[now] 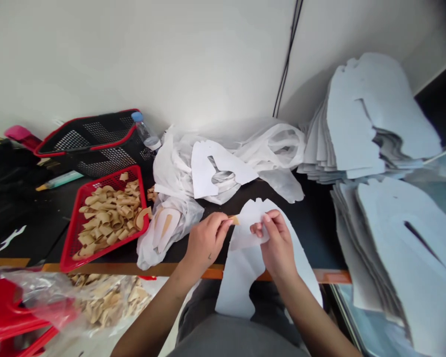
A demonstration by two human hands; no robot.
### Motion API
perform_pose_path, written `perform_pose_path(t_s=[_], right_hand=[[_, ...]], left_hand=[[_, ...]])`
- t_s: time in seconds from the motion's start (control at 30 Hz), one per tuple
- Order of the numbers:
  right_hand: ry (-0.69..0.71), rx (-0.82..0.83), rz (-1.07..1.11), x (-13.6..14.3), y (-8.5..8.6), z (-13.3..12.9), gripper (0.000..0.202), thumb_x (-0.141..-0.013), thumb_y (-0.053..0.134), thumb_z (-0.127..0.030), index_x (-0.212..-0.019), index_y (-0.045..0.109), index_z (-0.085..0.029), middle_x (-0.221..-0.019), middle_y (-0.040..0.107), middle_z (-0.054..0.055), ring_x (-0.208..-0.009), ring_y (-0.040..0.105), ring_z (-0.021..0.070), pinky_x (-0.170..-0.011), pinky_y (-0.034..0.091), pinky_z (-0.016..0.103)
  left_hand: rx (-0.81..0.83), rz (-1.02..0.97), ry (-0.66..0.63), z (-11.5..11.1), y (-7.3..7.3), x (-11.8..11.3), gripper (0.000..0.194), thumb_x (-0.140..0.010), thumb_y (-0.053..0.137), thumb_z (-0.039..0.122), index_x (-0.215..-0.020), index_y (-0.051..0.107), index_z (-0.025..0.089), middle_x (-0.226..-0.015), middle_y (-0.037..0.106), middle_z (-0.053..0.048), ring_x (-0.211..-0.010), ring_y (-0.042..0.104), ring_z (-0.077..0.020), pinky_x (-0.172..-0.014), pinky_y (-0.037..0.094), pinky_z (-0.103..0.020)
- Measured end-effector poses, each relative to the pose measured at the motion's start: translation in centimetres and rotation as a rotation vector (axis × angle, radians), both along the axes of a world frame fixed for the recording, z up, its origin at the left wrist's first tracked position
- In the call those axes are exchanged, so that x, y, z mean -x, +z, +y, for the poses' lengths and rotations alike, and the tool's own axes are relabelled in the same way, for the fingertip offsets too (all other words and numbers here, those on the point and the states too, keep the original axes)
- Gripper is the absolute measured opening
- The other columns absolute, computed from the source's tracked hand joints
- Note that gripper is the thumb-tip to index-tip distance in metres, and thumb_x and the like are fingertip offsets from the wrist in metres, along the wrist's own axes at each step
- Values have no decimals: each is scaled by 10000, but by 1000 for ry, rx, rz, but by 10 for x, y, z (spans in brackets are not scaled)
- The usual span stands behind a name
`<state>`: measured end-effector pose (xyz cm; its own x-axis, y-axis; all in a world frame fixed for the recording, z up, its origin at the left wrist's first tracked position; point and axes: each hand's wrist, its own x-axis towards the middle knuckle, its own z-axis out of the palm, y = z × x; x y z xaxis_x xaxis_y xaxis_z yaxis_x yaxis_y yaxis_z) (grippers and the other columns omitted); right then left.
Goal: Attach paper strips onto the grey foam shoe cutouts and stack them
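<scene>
My left hand is closed, with a small tan piece pinched between thumb and forefinger. Beside it, my right hand has curled fingers, thumb and forefinger pressed together at the edge of a thin translucent sheet. Under both hands lies a large white cut-out sheet with a curved opening, partly on the table and partly over my lap. To the left, a red basket holds many curled tan pieces. A plastic bag near my left hand contains a pale shape with a tan strip.
Stacks of white cut-outs stand at the right. Behind are another white cut-out, crumpled plastic bags, a black basket and a bottle. A red stool is below the table edge.
</scene>
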<state>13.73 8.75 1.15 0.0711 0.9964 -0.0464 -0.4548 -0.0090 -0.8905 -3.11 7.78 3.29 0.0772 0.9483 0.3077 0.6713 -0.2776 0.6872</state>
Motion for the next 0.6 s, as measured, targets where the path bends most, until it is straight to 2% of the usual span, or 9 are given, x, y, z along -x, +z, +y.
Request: perform_pose_path(t_s=[0.1,0.2,0.3,0.37,0.47,0.53,0.6], right_hand=[[-30,39,69,-8,-4,2,361,-860,712,-454,-769,439,-237,-623,467,-65,-567,424,106,-640,430,273],[-89,63,134,-15,-8,5,329,-844,742,-420,-778,479,-233,-623,475,-68,-560,419,97,-655,446,267],[-125,96,209,-22,-10,11,331,-835,754,-383,-755,476,-221,-657,486,-63,-562,424,86,-659,461,255],[-164,111,260,-29,-11,14,335,-824,755,-366,-737,468,-217,-659,468,-65,-561,422,82,-650,466,243],[-197,103,270,-39,-13,14,319,-815,754,-356,-726,484,-212,-657,454,-63,-577,432,86,-672,485,239],[-140,84,246,-44,-15,11,324,-830,737,-378,-703,495,-205,-652,454,-49,-608,451,97,-684,489,240],[-57,82,241,-46,-17,6,335,-839,721,-397,-680,502,-200,-636,444,-38,-621,452,108,-667,483,237]], left_hand=[[40,32,18,-4,-3,8,229,-1019,454,337,-892,594,207,-792,648,-14,-665,580,-143,-627,393,-247],[60,45,73,-12,1,23,233,-1016,443,346,-860,553,212,-753,595,0,-663,560,-150,-630,388,-255],[20,72,195,-21,8,49,204,-987,451,308,-821,526,217,-723,562,8,-662,552,-161,-633,390,-265],[-41,110,336,-25,13,78,180,-950,476,284,-787,510,218,-677,530,17,-617,523,-162,-604,374,-267],[-183,200,552,-28,22,135,184,-923,485,283,-757,519,211,-693,546,-6,-647,524,-178,-640,389,-282],[-256,302,645,-30,28,175,198,-912,442,255,-742,528,205,-763,587,-45,-760,563,-208,-721,417,-302],[-239,479,698,-29,32,207,186,-881,421,233,-779,572,193,-848,622,-81,-864,587,-240,-785,442,-328]])
